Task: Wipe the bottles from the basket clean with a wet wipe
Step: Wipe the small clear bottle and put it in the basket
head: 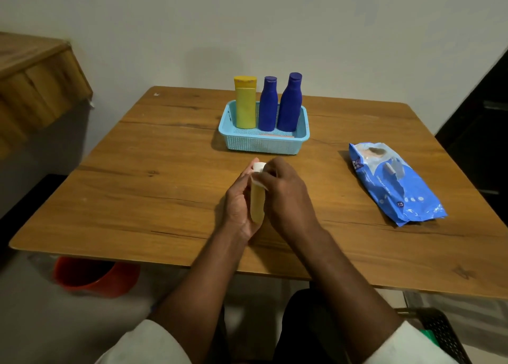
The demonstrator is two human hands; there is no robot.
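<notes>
Left hand [240, 201] grip curls round small pale bottle [257, 201] above worktop [165, 171]; right hand [286, 193] grip pinches white wet wipe [258, 180] against its neck.

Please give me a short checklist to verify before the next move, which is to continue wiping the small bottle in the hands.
1. Left hand holds the small bottle firmly: ok.
2. Right hand presses the wipe near the white cap: ok.
3. Cap is closed tight: cannot tell.
4. Three other bottles stand upright in the basket: ok.
5. Wipes pack lies within reach on the table: ok.
6. Wipe is still wet: cannot tell.
</notes>
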